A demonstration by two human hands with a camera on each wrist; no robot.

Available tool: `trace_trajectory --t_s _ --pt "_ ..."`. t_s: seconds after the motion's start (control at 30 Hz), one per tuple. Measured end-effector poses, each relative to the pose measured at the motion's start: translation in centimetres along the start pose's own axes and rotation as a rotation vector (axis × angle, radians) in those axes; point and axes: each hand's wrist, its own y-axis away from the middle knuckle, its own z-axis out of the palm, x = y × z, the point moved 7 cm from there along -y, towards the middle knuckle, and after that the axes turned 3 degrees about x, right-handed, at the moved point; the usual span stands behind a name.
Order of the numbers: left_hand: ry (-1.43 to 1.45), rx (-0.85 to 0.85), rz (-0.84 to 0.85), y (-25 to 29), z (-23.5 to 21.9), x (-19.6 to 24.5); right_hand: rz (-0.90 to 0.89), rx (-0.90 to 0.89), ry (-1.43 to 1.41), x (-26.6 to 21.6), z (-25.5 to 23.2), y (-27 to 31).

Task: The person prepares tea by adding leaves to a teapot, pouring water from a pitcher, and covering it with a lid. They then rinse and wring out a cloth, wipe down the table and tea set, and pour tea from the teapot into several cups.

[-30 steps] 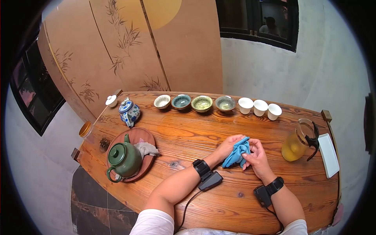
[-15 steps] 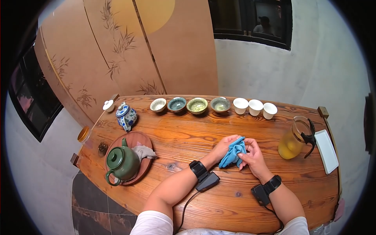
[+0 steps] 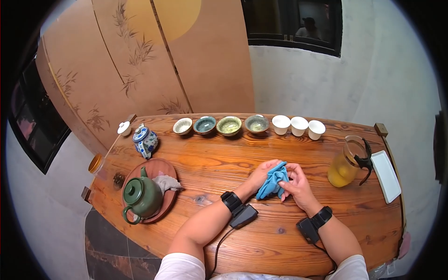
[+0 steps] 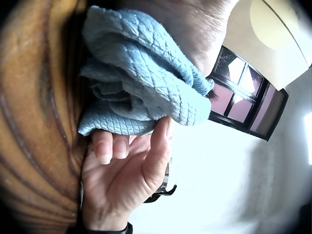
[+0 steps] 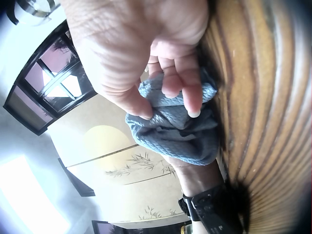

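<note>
A crumpled blue cloth (image 3: 274, 181) is bunched between the two hands, low over the table's middle. My left hand (image 3: 260, 178) holds it from the left; in the left wrist view the folds of the cloth (image 4: 146, 73) cover those fingers. From the other side, my right hand (image 3: 298, 189) pinches an edge of it between thumb and curled fingers. The right wrist view shows the right thumb (image 5: 139, 107) pressing on the cloth, with fingertips (image 5: 193, 105) on its near face. Both forearms lie close to the wooden table (image 3: 224, 161).
Left, a green teapot (image 3: 144, 198) and grey rag (image 3: 167, 183) sit on a round tray (image 3: 171, 170). Behind stands a blue-and-white teapot (image 3: 145, 140). Bowls (image 3: 229, 126) and white cups (image 3: 298, 126) line the far edge. Right are a glass pitcher (image 3: 343, 170) and white tray (image 3: 386, 177).
The whole scene has slid left in the head view as the camera turned. Both hands keep hold of the blue cloth in nearly the same pose.
</note>
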Motion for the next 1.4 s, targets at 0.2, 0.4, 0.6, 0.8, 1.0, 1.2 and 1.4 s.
trace_trajectory --t_s 0.2,0.4,0.6,0.8,1.0,1.2,1.4 --pt "0.013 -0.002 -0.004 -0.08 0.28 0.18 0.003 -0.005 0.012 -0.30 0.17 0.07" --pt "-0.009 -0.006 0.000 -0.35 -0.09 -0.20 0.003 0.001 -0.003 -0.27 0.07 0.16" --pt "0.039 -0.036 0.014 -0.41 -0.22 -0.28 0.000 -0.024 0.008 -0.38 0.20 0.12" --pt "-0.019 -0.004 0.019 -0.06 -0.23 0.02 -0.009 -0.020 0.015 -0.28 0.01 0.10" --pt "-0.010 -0.006 0.019 0.06 -0.15 0.10 0.010 -0.034 0.028 -0.14 0.02 0.06" --pt "0.005 -0.036 0.033 -0.03 -0.14 0.13 0.006 -0.025 0.031 -0.21 0.08 -0.01" --pt "0.011 -0.026 0.029 -0.04 -0.18 0.06 0.001 -0.031 0.024 -0.22 0.11 0.03"
